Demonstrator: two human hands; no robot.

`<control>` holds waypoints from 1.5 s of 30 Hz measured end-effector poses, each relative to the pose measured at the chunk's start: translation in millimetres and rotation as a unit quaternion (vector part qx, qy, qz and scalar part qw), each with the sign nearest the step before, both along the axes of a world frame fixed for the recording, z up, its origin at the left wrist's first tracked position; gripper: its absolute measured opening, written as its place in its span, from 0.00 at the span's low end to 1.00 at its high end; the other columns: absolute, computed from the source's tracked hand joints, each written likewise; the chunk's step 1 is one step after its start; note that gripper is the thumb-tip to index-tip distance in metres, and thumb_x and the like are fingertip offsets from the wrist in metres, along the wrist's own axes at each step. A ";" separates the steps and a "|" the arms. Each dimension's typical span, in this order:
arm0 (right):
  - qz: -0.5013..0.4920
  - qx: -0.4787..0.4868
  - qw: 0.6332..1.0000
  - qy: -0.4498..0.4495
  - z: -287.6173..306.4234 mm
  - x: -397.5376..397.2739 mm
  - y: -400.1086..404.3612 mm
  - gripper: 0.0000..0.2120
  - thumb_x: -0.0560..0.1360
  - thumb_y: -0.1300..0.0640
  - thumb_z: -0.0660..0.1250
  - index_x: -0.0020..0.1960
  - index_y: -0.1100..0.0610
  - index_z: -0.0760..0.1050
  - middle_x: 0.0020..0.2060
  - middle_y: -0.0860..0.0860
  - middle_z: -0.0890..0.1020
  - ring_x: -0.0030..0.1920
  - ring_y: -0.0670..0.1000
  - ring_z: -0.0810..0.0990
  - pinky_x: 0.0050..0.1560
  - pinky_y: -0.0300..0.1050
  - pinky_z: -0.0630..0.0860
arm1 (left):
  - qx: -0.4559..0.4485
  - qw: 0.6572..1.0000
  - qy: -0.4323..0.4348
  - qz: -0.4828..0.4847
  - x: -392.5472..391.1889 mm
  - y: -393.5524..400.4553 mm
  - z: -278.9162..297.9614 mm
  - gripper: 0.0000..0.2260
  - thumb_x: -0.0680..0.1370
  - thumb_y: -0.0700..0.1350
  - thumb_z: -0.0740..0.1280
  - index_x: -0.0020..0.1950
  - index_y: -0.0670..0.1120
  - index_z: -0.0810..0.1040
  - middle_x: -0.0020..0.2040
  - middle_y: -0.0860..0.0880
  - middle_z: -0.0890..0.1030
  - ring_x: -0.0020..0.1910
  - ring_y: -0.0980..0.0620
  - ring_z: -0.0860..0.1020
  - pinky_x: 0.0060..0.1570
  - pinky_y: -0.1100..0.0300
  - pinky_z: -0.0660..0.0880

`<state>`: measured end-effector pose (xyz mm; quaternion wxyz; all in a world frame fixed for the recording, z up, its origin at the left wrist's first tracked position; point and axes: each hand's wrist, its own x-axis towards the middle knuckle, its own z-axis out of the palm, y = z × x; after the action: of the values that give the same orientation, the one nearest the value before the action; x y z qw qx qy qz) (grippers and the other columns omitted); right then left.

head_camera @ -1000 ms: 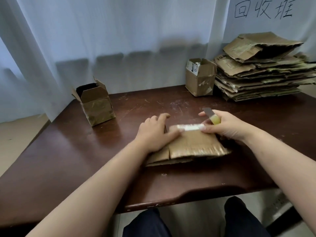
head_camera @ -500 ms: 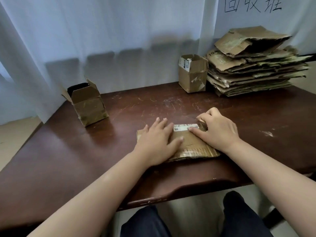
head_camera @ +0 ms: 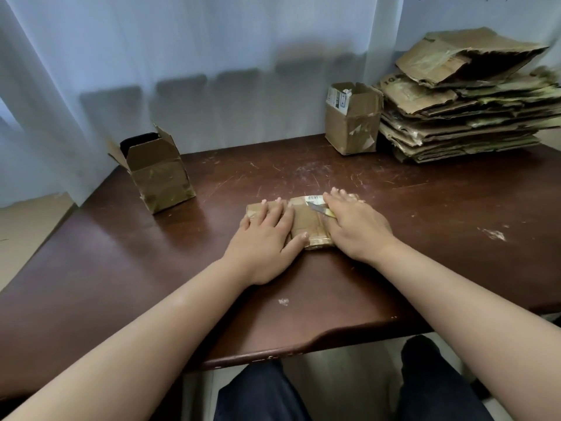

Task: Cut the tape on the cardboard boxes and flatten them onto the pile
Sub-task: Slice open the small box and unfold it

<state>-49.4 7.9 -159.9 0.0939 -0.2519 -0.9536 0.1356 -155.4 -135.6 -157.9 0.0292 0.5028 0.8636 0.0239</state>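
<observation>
A small flattened cardboard box with a white label lies on the dark wooden table in front of me. My left hand presses flat on its left half, fingers spread. My right hand presses on its right half and holds a small knife with a yellow handle under the palm, the blade pointing left over the cardboard. The pile of flattened boxes is stacked at the table's far right.
An open brown box stands at the far left of the table. Another open box with torn tape stands beside the pile. White curtains hang behind the table. My knees show below the table's front edge.
The cardboard has gone from partly raised to flat on the table. Both hands moved onto it and now press down. The knife blade, hidden half a second ago, shows again.
</observation>
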 end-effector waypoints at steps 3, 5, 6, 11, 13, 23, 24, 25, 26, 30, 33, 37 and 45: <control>-0.020 0.016 0.998 -0.055 -1.8 -11.6 1.9 0.25 0.82 0.49 0.46 0.78 0.53 0.51 0.78 0.51 0.50 0.77 0.52 0.45 0.75 0.52 0.47 | -0.008 1.000 -0.001 0.007 -4.1 1.8 -8.5 0.32 0.79 0.64 0.43 0.79 0.52 0.43 0.80 0.50 0.43 0.78 0.47 0.40 0.75 0.46 0.44; -0.022 0.035 0.997 -0.065 -3.6 -15.2 1.7 0.25 0.82 0.50 0.45 0.78 0.53 0.50 0.78 0.52 0.49 0.77 0.51 0.44 0.76 0.52 0.47 | 0.001 1.000 0.006 0.017 -4.9 4.2 -10.4 0.31 0.79 0.65 0.44 0.79 0.53 0.44 0.80 0.51 0.44 0.78 0.47 0.42 0.75 0.46 0.44; -0.022 0.044 0.997 -0.068 -4.3 -15.6 0.8 0.25 0.82 0.50 0.45 0.78 0.54 0.49 0.78 0.52 0.49 0.77 0.51 0.45 0.76 0.52 0.47 | 0.002 1.000 0.008 0.019 -4.5 4.4 -10.5 0.31 0.79 0.65 0.44 0.79 0.54 0.44 0.80 0.51 0.44 0.78 0.47 0.42 0.75 0.46 0.44; -0.018 0.022 0.999 -0.044 -2.8 -12.2 0.8 0.24 0.82 0.51 0.46 0.77 0.53 0.53 0.78 0.52 0.52 0.77 0.51 0.47 0.75 0.51 0.49 | -0.047 0.997 -0.055 0.023 -7.9 8.3 3.2 0.33 0.79 0.66 0.48 0.79 0.54 0.42 0.79 0.50 0.40 0.77 0.47 0.37 0.74 0.42 0.39; -0.024 -0.028 0.999 0.007 1.6 -7.6 -0.9 0.23 0.81 0.56 0.49 0.76 0.51 0.59 0.77 0.51 0.57 0.77 0.50 0.50 0.73 0.49 0.53 | -0.043 0.993 -0.109 0.027 -9.4 6.8 12.0 0.35 0.78 0.67 0.52 0.79 0.54 0.43 0.79 0.49 0.39 0.77 0.47 0.35 0.74 0.42 0.38; -0.207 -0.029 0.946 0.246 38.3 30.9 9.4 0.16 0.78 0.60 0.56 0.63 0.50 0.74 0.55 0.51 0.80 0.55 0.58 0.77 0.46 0.47 0.67 | 0.183 0.961 -0.097 0.184 -14.8 -18.8 41.2 0.37 0.77 0.62 0.63 0.76 0.41 0.57 0.74 0.41 0.63 0.73 0.42 0.61 0.69 0.48 0.63; -0.223 -0.033 0.951 0.214 39.3 32.6 10.3 0.15 0.78 0.56 0.57 0.63 0.50 0.73 0.56 0.52 0.79 0.56 0.59 0.77 0.47 0.47 0.67 | 0.165 0.961 -0.086 0.202 -14.9 -20.5 41.9 0.35 0.76 0.63 0.63 0.73 0.40 0.62 0.71 0.40 0.66 0.70 0.41 0.64 0.66 0.49 0.65; -0.238 -0.040 0.955 0.170 39.2 33.4 10.3 0.15 0.78 0.52 0.59 0.64 0.51 0.73 0.58 0.53 0.78 0.57 0.59 0.76 0.47 0.47 0.68 | 0.146 0.962 -0.077 0.217 -14.4 -21.5 41.4 0.34 0.75 0.65 0.63 0.70 0.41 0.66 0.68 0.40 0.68 0.68 0.40 0.65 0.64 0.50 0.66; -0.249 -0.049 0.959 0.123 38.3 33.6 9.3 0.17 0.77 0.46 0.61 0.63 0.53 0.73 0.58 0.54 0.78 0.57 0.59 0.76 0.47 0.47 0.68 | 0.124 0.963 -0.071 0.227 -14.1 -21.8 40.0 0.32 0.75 0.66 0.63 0.66 0.41 0.70 0.66 0.40 0.69 0.66 0.40 0.67 0.62 0.51 0.68; -0.246 -0.078 0.966 0.015 30.5 30.8 3.7 0.22 0.72 0.36 0.64 0.51 0.54 0.75 0.54 0.53 0.80 0.56 0.59 0.77 0.44 0.45 0.67 | 0.044 0.969 -0.076 0.232 -15.2 -16.9 31.1 0.30 0.73 0.67 0.62 0.53 0.40 0.78 0.60 0.38 0.72 0.60 0.39 0.69 0.57 0.51 0.69; -0.247 -0.082 0.965 0.031 29.7 30.0 3.4 0.23 0.72 0.37 0.67 0.57 0.55 0.76 0.54 0.52 0.80 0.56 0.58 0.77 0.44 0.44 0.68 | 0.084 0.956 -0.139 0.245 -16.9 -8.9 29.8 0.31 0.73 0.64 0.66 0.57 0.35 0.77 0.54 0.36 0.77 0.54 0.39 0.75 0.51 0.50 0.74; -0.257 -0.097 0.959 0.066 32.6 31.1 13.9 0.23 0.72 0.40 0.68 0.59 0.55 0.76 0.56 0.52 0.79 0.57 0.57 0.77 0.44 0.44 0.68 | 0.206 0.913 -0.254 0.245 -14.3 3.2 37.5 0.18 0.75 0.53 0.71 0.51 0.38 0.78 0.40 0.47 0.75 0.35 0.51 0.72 0.29 0.59 0.67; -0.266 -0.058 0.944 0.185 69.2 40.3 59.3 0.26 0.75 0.38 0.63 0.68 0.50 0.66 0.61 0.51 0.77 0.60 0.57 0.76 0.46 0.47 0.66 | 0.371 0.882 -0.252 0.148 -17.0 60.0 79.5 0.17 0.74 0.45 0.71 0.59 0.45 0.69 0.51 0.48 0.77 0.52 0.48 0.76 0.49 0.55 0.74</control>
<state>-9.1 67.3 -90.7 0.2861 -0.4723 -0.8081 0.2050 -172.4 -75.6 -78.4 0.0538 0.3203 0.8194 0.4723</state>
